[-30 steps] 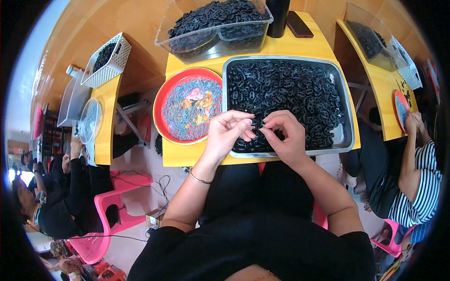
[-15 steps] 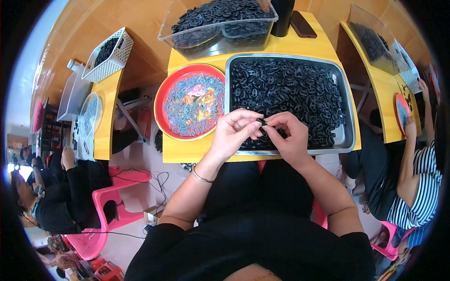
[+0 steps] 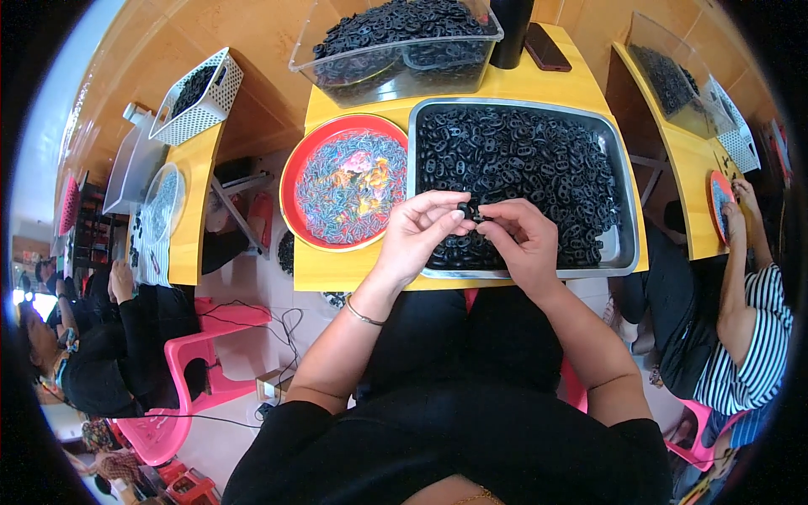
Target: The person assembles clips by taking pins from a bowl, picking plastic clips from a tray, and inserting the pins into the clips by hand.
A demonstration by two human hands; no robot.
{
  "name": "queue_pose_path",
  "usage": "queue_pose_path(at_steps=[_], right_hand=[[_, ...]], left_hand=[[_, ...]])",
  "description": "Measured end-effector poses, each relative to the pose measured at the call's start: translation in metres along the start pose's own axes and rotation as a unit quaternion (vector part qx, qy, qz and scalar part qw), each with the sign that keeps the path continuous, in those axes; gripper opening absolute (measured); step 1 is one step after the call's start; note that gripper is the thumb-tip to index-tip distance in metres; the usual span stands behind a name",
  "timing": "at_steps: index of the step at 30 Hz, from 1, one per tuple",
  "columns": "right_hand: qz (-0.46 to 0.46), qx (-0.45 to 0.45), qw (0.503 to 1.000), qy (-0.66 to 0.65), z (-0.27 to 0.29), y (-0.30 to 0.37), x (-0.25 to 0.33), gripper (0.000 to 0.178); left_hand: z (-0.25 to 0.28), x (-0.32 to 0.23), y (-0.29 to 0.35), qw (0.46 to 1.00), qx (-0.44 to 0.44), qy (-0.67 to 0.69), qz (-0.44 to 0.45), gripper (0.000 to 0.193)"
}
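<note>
Fingertips [image 3: 457, 217] of the left hand [image 3: 417, 229] pinch a small black piece [image 3: 464, 207] above the steel tray [image 3: 623, 249], toward its near-left corner. Just right of it, the right hand [image 3: 526, 241] has thumb and forefinger close together — whether they grip it or something finer, I cannot tell. Left is the nearer hand; the piece's long axis is too small to judge. By the worktop's [image 3: 341, 272] left edge sits a red dish [image 3: 292, 198]. No brand, label or writing is readable.
</note>
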State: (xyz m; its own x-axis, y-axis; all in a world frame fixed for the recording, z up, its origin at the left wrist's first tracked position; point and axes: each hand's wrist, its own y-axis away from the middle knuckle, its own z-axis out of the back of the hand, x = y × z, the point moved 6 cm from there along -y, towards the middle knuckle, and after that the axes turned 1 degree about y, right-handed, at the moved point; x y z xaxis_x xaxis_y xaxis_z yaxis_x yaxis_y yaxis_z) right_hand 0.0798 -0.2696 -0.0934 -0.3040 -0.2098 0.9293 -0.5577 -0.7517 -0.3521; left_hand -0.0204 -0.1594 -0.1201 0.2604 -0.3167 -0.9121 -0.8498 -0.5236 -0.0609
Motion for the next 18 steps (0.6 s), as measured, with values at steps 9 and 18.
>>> queue_pose_path(at_steps=[9, 18], right_hand=[[-0.045, 0.005, 0.998, -0.045, 0.0, 0.003, -0.011, 0.016], [-0.074, 0.015, 0.995, -0.069, -0.001, 0.002, -0.01, 0.015]], left_hand=[[0.001, 0.002, 0.001, 1.0, 0.004, 0.018, 0.0, 0.02], [0.002, 0.003, 0.001, 1.0, 0.005, -0.006, 0.002, 0.02]])
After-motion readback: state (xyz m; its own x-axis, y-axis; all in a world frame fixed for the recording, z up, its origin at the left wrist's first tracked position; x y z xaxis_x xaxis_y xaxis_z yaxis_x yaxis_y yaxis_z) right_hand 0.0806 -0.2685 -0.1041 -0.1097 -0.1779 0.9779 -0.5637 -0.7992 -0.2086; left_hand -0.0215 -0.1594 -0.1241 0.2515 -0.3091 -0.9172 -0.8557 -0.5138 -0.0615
